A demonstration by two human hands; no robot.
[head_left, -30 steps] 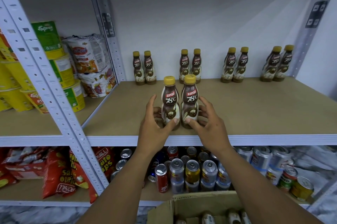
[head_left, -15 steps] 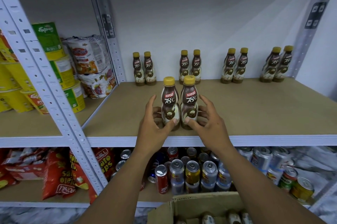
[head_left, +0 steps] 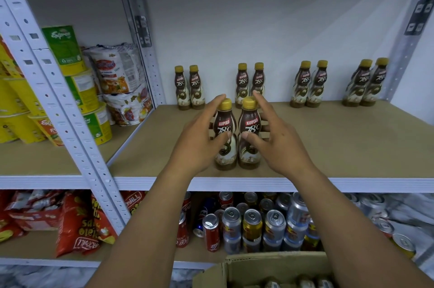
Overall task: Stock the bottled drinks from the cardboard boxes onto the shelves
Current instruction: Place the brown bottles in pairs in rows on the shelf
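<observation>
We raise left hand (head_left: pixel 199 147) and right hand (head_left: pixel 279 147), fingers spread, gripping nothing: both front bottles (head_left: pixel 249 123) stand shelved.

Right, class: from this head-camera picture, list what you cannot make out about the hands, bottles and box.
Head view only.
1. Left hand and right hand: fingers behind the front bottles are hidden, so grip or mere touch is unclear.
2. Cardboard box: cut off by the bottom edge; its bottle count is unknowable.
3. Back-row bottles: fine print too small.
4. Cans: partly hidden by the forearms.
</observation>
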